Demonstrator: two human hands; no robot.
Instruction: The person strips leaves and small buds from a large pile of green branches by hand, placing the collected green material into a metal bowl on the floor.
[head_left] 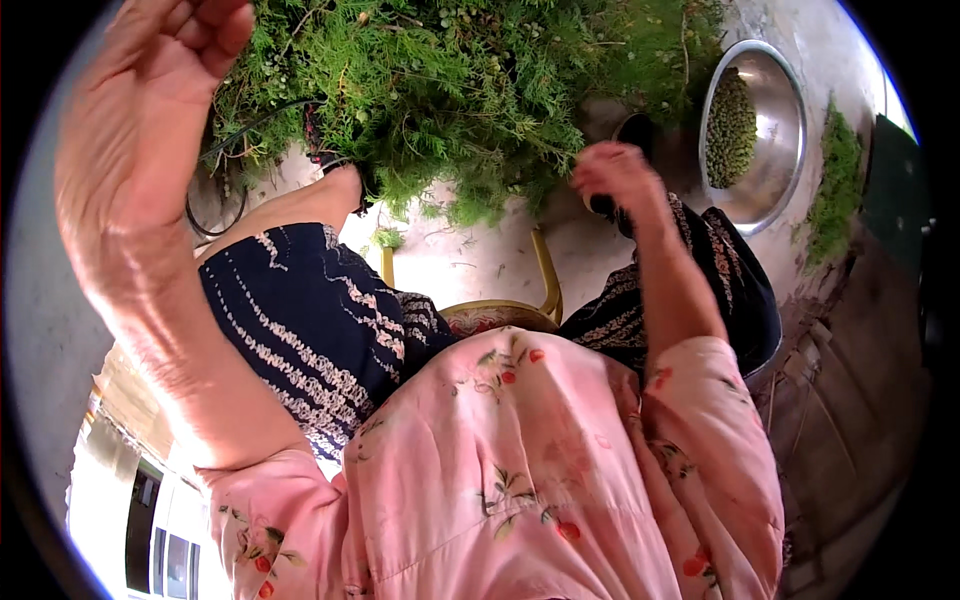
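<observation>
My left hand [165,90] is raised at the upper left, fingers curled and partly cut off by the frame; what they hold, if anything, is out of sight. My right hand [612,175] is motion-blurred beside a large pile of leafy green branches [430,90] bearing small round cones, so its grip is unclear. A steel bowl [778,135] stands to the right, with a heap of small green cones [730,130] inside.
Loose green sprigs [835,185] lie right of the bowl. Between my knees is a low stool [545,265] with a yellow frame. A black cable [240,215] loops by my left foot [340,190]. A dark green panel [890,190] stands at the far right.
</observation>
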